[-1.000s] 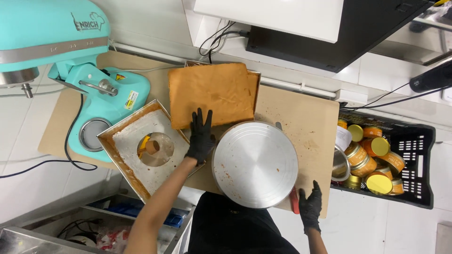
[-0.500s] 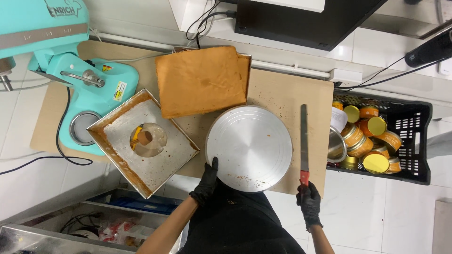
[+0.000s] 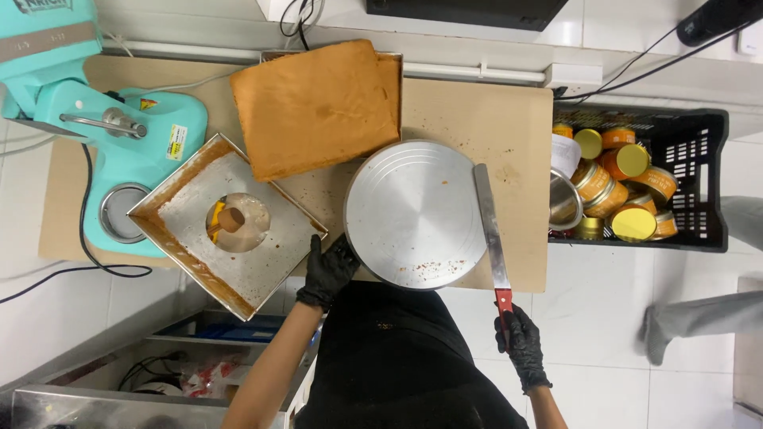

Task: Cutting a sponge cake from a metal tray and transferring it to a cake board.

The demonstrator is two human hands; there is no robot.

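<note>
Gripping the red handle of a long flat spatula (image 3: 491, 230), the right hand (image 3: 520, 343) is closed around it at about 5 o'clock of the round metal turntable (image 3: 415, 214), with the blade lying along the turntable's 3 o'clock rim and reaching up over the wooden worktop (image 3: 493, 119). The left hand (image 3: 327, 272), gloved in black like the other, rests with curled fingers against the turntable's 8 o'clock edge, holding nothing that can be lifted free. The turntable sits near the front edge of the worktop, so a hard pull there could probably tip or slide it toward the person. The sponge sheet (image 3: 314, 103) at 11 o'clock overhangs its tray and might crack if knocked. The empty baking tray (image 3: 262, 270) at 9 o'clock juts past the worktop's front edge and looks likely to fall if bumped by the left forearm.
</note>
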